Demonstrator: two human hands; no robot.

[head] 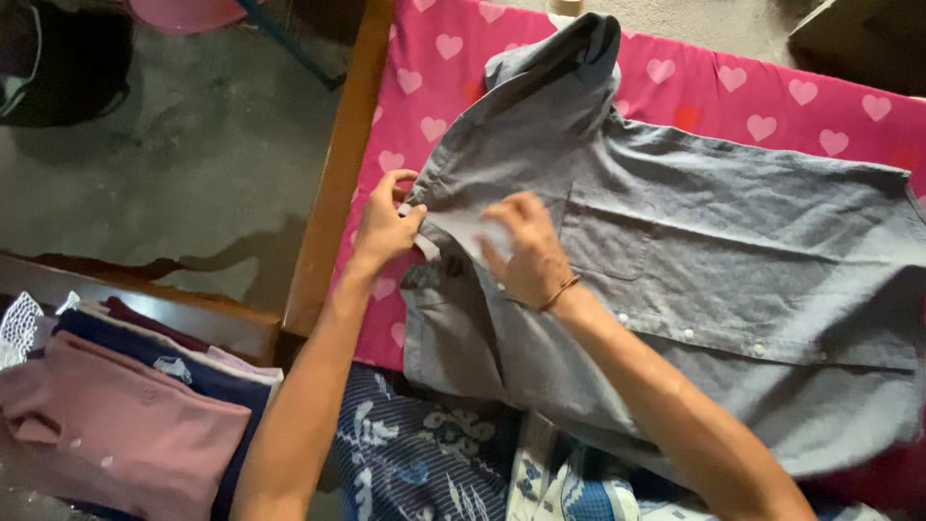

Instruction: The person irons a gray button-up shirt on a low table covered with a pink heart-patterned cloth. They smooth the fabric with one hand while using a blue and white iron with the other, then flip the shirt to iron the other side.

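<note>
A: Fingers [400,193] of the left hand [384,230] pinch the collar edge of the grey shirt [733,241]; those of the right hand [526,253] are curled and pressed down on the cloth just beside the collar. How would the garment handle?

B: Judged from its wrinkles and drape, the shirt is light, soft, limp and not slippery; it holds no shape unsupported. Sound holds are its firmer parts: the collar, the buttoned front band, the shoulder seams.

A: Where does it lie?

B: Spread front-up on the bed [453,58], whose pink sheet carries a pale heart print; one sleeve [559,58] runs toward the far side, and the chest pocket [603,236] lies just right of the right hand.

A: And around the shirt?

B: Left of it, the wooden bed rail [333,174], then bare concrete floor [174,164]. Lower left, well apart, a stack of folded clothes [135,415], a pink garment on top. Near the shirt's lower hem, blue-and-white patterned cloth [424,453]. Smallest, a thin bangle [559,292] at the right wrist.
</note>
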